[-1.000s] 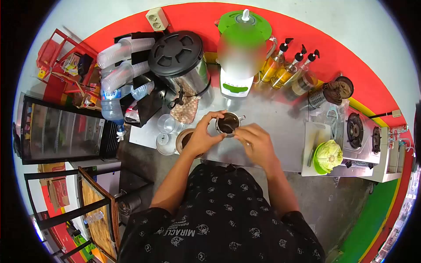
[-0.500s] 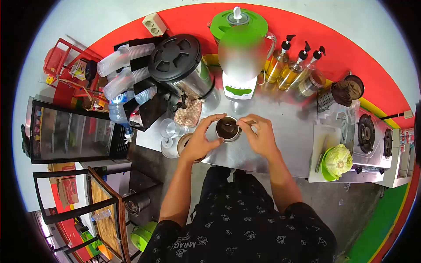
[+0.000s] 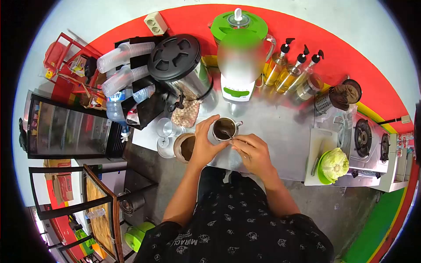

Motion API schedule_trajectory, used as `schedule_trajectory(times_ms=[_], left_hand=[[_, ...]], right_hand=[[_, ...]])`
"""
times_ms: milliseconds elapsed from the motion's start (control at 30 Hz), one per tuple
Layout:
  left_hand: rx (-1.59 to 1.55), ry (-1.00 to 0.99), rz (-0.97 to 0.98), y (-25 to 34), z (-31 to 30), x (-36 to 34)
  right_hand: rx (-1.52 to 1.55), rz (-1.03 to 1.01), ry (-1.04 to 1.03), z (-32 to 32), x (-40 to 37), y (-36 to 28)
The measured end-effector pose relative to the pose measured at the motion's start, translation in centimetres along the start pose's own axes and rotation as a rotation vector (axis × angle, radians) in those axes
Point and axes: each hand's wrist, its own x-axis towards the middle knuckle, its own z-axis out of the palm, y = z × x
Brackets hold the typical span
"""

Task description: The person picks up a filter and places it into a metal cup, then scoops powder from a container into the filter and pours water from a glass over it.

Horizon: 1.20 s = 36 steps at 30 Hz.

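**Metal cup** [image 3: 225, 128]: stands upright on the worktop [image 3: 280, 131], holding dark liquid. All places below are given from this cup.

**Left hand** [image 3: 204, 142]: at the cup's left side, grip closed around the wall, thumb near, fingers over the far rim. Unchanged from half a second ago.

**Right hand** [image 3: 254, 151]: near right of the cup, grip pinched shut on the spoon's handle. Half a second ago it sat higher, at the cup's right rim; it has since dropped toward the near edge.

**Spoon** [image 3: 229, 134]: slants from the right hand down into the cup, bowl in the liquid. It shows more plainly than before.

**Judgement**: the shifted hand with the cup held steady reads as stirring under way, the contents not yet left to settle.

**Brown tub** [image 3: 186, 147]: open, just left of the cup, beside the left wrist.

**Clear glass** [image 3: 166, 128]: further left.

**Green-lidded blender** [image 3: 239, 52]: behind the cup.

**Cabbage** [image 3: 335, 163]: well right, apart.
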Motion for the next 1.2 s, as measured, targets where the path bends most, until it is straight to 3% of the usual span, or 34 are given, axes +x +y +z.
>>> schedule_trajectory(times_ms=[133, 467, 567, 767, 833, 967, 1033, 1200], left_hand=[[0.020, 0.009, -0.031, 0.8, 0.1, -0.5], [0.030, -0.090, 0.046, 0.7, -1.7, 1.1], [0.049, -0.093, 0.040, 1.0, -1.6, 1.3], [0.006, -0.043, -0.001, 0.4, -1.1, 1.3], [0.007, -0.073, -0.015, 0.6, -1.6, 1.3], [-0.013, -0.059, 0.004, 1.3, -1.9, 1.0], [0.036, -0.060, -0.004, 1.6, -1.8, 0.8], [0.081, -0.054, -0.005, 1.4, -1.4, 1.1]], right_hand=[[0.034, 0.081, 0.096, -0.4, -0.7, -0.2], [0.017, -0.012, -0.031, -1.5, 0.3, -0.2], [-0.006, 0.031, 0.064, -1.1, 0.3, -0.5], [-0.058, -0.092, 0.031, 0.7, -0.4, 1.2], [0.088, -0.051, -0.011, 0.8, -0.4, 0.9], [0.097, -0.012, 0.028, -0.3, 0.3, 0.4], [-0.039, 0.019, 0.089, -0.3, 0.2, 0.6], [0.050, 0.006, 0.023, 0.1, -0.3, -0.2]])
